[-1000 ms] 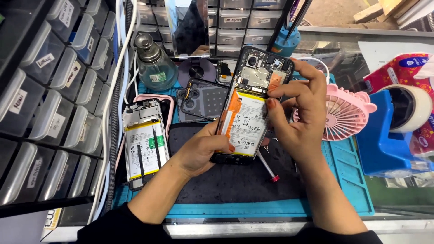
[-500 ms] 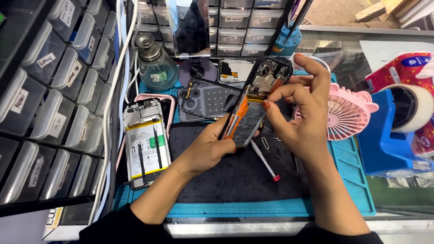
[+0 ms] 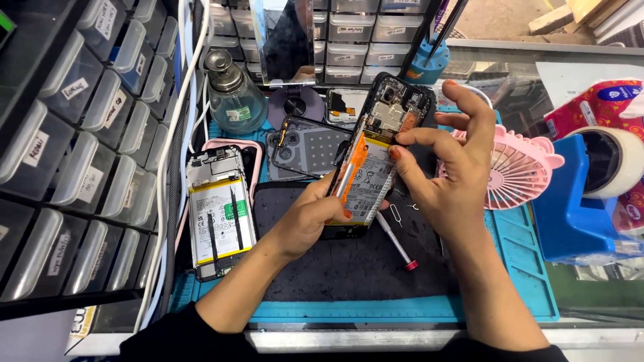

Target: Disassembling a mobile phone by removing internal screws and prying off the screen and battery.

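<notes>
A left hand (image 3: 310, 218) is gripping the lower edge of an opened phone (image 3: 376, 157), tilting it upright over the dark mat (image 3: 355, 268), while the right hand (image 3: 453, 177) is pinching near its board at twelve o'clock; steadying that lower edge looks wise. At nine o'clock, white-labelled drawers (image 3: 60, 134) are lining the wall; at three, a red patterned packet (image 3: 597, 107) is sitting behind a blue tape holder (image 3: 577, 214).

You have one view only: the camera on your head looks steeply down, close over the blue mat (image 3: 523, 268), facing the drawer racks (image 3: 87, 134) behind and left.
</notes>
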